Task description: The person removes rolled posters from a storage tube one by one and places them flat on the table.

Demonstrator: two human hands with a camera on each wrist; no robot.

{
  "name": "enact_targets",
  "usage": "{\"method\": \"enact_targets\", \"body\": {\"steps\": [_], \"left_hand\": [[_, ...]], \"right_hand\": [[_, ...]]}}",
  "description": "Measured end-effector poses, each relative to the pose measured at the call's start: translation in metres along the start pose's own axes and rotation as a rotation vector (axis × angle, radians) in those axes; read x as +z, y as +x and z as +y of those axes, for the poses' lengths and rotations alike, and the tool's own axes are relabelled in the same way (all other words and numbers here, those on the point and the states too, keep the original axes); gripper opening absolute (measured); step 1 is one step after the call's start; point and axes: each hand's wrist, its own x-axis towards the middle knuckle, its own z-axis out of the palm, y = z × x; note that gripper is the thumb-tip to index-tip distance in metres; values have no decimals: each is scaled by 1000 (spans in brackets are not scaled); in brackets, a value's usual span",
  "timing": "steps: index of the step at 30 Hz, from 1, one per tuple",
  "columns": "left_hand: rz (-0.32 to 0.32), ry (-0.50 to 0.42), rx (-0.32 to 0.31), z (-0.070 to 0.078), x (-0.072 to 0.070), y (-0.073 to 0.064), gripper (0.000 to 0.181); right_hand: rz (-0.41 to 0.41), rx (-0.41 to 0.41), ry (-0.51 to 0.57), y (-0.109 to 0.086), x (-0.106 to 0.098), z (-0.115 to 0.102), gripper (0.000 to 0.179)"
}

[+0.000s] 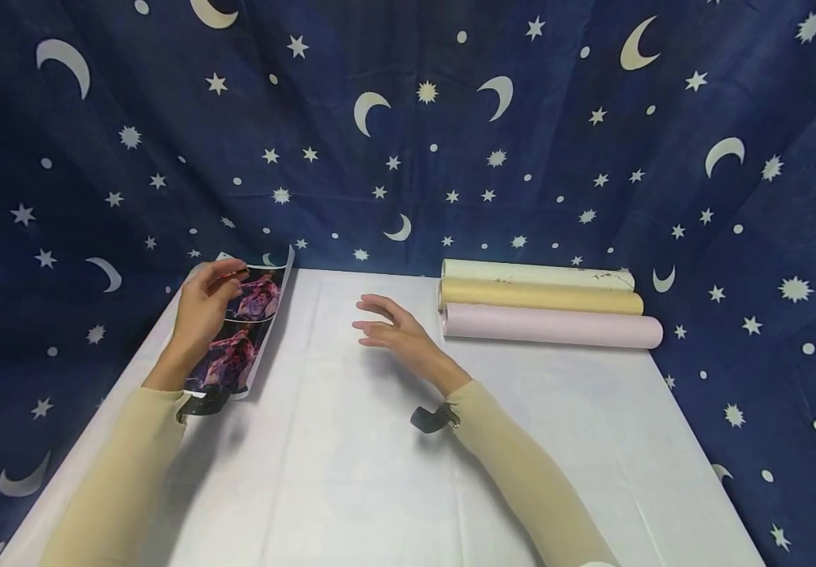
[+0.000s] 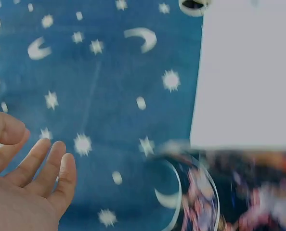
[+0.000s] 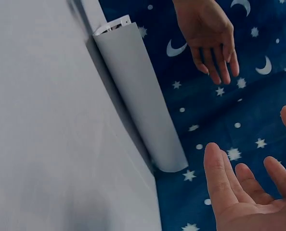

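Observation:
A glossy poster sheet point(image 1: 234, 358) with dark, purple and pink pictures lies at the table's far left, its long edges curling up. My left hand point(image 1: 202, 307) hovers over its upper part, thumb and fingers apart. In the left wrist view this hand point(image 2: 34, 187) has loosely bent fingers with nothing between them. The right wrist view shows the sheet's pale back point(image 3: 138, 96) curled like a tube, with the left hand point(image 3: 213, 43) beyond it. Over the middle of the table, my right hand point(image 1: 404, 335) is spread with relaxed fingers, touching nothing.
Three paper rolls lie side by side at the back right: a whitish one point(image 1: 535, 274), a yellow one point(image 1: 543, 296) and a pink one point(image 1: 550, 325). The white-covered table point(image 1: 351, 472) meets a blue curtain point(image 1: 436, 181) with moons and stars on its far sides.

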Motion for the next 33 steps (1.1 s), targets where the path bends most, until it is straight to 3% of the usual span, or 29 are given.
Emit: {"method": "enact_targets", "body": {"steps": [7,11,22,33], "left_hand": [[-85,-149,113,16,26,-22,33],[-119,-153,148,20,41,-33,31],[-234,-181,117,33,89,-61,31],[-322,-238,36,33,135,-74,30]], "right_hand": [[-4,-26,-87,-33,-17,-9,50],[7,-35,-121,-49,-26,-12,54],[52,-82,-177,-87,-52,-26,56],[142,-139,-192,-116,-90,-41,55]]}}
